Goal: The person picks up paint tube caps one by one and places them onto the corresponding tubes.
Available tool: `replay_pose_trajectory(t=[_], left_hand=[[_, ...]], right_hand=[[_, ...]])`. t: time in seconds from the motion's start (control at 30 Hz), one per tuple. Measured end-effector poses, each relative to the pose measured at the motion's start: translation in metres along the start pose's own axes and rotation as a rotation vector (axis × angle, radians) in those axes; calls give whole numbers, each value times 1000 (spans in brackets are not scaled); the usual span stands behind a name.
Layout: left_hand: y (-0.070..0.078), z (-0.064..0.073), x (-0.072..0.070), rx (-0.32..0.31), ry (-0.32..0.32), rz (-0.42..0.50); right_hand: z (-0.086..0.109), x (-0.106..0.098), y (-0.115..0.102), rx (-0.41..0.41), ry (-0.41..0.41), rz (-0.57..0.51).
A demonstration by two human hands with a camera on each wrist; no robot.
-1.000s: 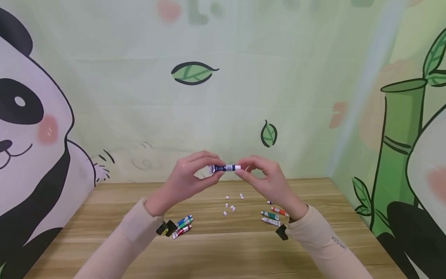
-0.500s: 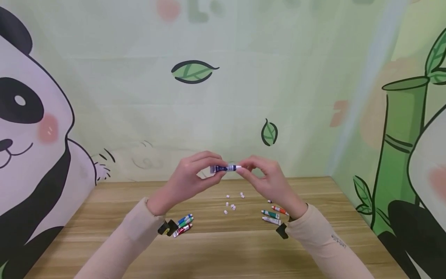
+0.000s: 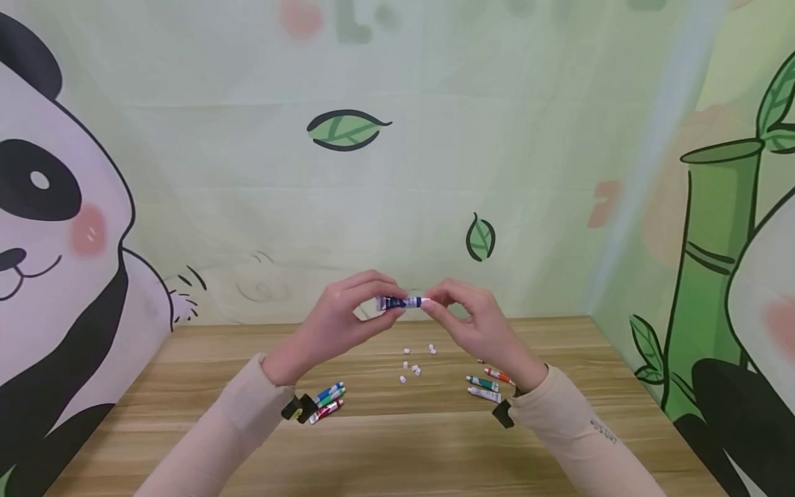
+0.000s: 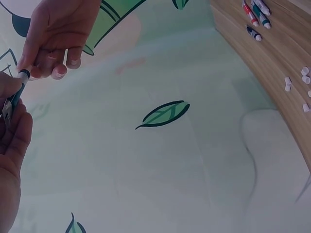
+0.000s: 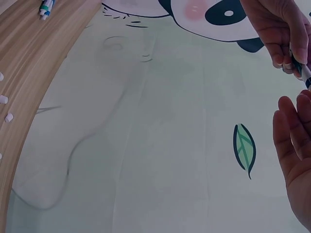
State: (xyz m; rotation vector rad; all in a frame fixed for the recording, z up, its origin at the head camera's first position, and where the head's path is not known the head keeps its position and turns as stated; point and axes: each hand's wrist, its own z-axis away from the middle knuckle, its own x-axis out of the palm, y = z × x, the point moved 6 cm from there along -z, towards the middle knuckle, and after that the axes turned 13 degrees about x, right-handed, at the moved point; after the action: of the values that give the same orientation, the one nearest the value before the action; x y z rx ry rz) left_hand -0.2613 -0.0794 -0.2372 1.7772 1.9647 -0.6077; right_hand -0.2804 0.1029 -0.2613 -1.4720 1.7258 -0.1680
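In the head view, a small dark blue and white paint tube lies level between my two hands, held up above the far part of the table. My left hand pinches its flat crimped end between thumb and fingers. The thumb and index finger of my right hand pinch the white cap end, mostly covering it. In the left wrist view the tube shows at the left edge, the right hand reaching to its tip. The right wrist view catches the tube at its right edge.
Several small white caps lie scattered mid-table. Blue, green and red tubes lie at left. At right, by the right wrist, are orange, green and white tubes, plus a dark one. A printed cloth hangs behind the wooden table.
The right thumb and index finger have closed further over the white cap, so less of it shows. Both hands stay in nearly the same place, and the things on the table have not moved.
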Motion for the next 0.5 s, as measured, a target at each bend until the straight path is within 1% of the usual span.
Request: replay_pose_trajectory(t=[0.23,0.37,0.5], left_hand=[[1,2,-2,-3,-9,9],[1,3,-2,-12,-28,-6],[-1,6,-4,-42,-48,-20]], right_hand=[[1,2,-1,-13,19,8],[0,3,0,-13,21,16],[0,2,0,-13,28,17]])
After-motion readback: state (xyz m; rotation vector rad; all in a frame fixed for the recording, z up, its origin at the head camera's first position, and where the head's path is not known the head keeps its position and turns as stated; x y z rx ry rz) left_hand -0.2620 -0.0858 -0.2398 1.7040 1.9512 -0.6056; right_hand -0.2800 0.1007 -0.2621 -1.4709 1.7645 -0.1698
